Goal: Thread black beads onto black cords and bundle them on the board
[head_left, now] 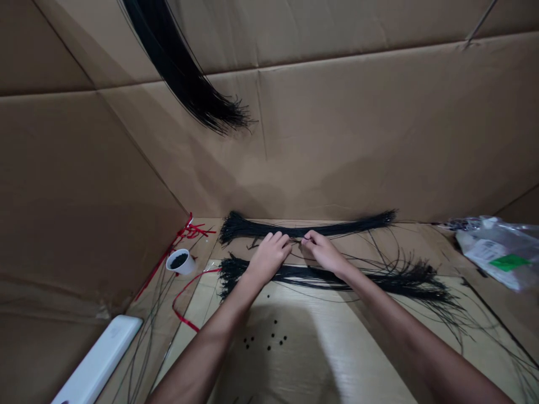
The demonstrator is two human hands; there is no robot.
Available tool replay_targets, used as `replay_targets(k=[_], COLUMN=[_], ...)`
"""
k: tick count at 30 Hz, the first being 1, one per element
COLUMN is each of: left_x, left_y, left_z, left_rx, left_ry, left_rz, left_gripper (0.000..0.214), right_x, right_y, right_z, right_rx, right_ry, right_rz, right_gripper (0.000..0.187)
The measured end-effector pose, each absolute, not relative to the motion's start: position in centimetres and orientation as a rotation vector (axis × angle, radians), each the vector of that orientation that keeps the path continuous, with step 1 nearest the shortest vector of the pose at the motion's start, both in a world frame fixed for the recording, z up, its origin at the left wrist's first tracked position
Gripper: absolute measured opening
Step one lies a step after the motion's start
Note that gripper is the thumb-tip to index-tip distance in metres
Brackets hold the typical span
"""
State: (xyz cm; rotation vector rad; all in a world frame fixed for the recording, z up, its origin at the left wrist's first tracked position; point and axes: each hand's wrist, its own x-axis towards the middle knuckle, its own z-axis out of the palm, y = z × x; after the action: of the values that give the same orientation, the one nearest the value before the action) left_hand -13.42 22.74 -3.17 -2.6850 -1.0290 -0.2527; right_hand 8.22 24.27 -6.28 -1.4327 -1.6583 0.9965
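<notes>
Both my hands are close together at the far side of the board, between two bundles of thin black strands. My right hand pinches thin black strands at its fingertips. My left hand has its fingers curled around the other part of them, and a short dark length shows between the hands. Behind the fingers lies the far bundle. The near bundle passes under my wrists, its right end fanned out loosely. How many strands I hold is too fine to make out.
Several small black beads lie on the pale board. At left are a white cup of black pieces, red ribbon and a white case. A plastic bag lies right. Another black bundle hangs by the cardboard wall.
</notes>
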Motion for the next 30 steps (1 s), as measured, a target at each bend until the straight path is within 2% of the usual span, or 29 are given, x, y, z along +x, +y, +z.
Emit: replay_targets(k=[4, 10, 16, 22, 30], left_x=[-13.2, -13.3, -17.6, -19.8, -19.9], left_y=[21.5, 19.6, 20.7, 22.5, 22.2], left_z=[-2.5, -1.4, -1.2, -2.9, -1.0], left_rx=[-2.657, -2.662, -2.425, -2.328, -2.320], left_ry=[-1.018, -1.148, -1.698, -2.033, -1.997], left_rz=[-0.228, -0.293, -0.545, -0.560, -0.702], left_gripper=[0.014, 0.013, 0.026, 0.012, 0.008], right_x=[7.1, 6.1, 7.4, 8.0, 7.4], right_y=[23.8, 23.1, 22.9, 22.6, 22.4], right_z=[-5.5, -6.2, -5.8, -4.3, -2.3], right_rx=[-1.329, -1.247, -1.254, -1.242, -1.073], right_ry=[-1.730, -1.801, -1.787, -1.775, -1.691], right_rz=[0.982, 1.196, 1.244, 1.293, 1.199], right_gripper=[0.021, 0.028, 0.033, 0.023, 0.038])
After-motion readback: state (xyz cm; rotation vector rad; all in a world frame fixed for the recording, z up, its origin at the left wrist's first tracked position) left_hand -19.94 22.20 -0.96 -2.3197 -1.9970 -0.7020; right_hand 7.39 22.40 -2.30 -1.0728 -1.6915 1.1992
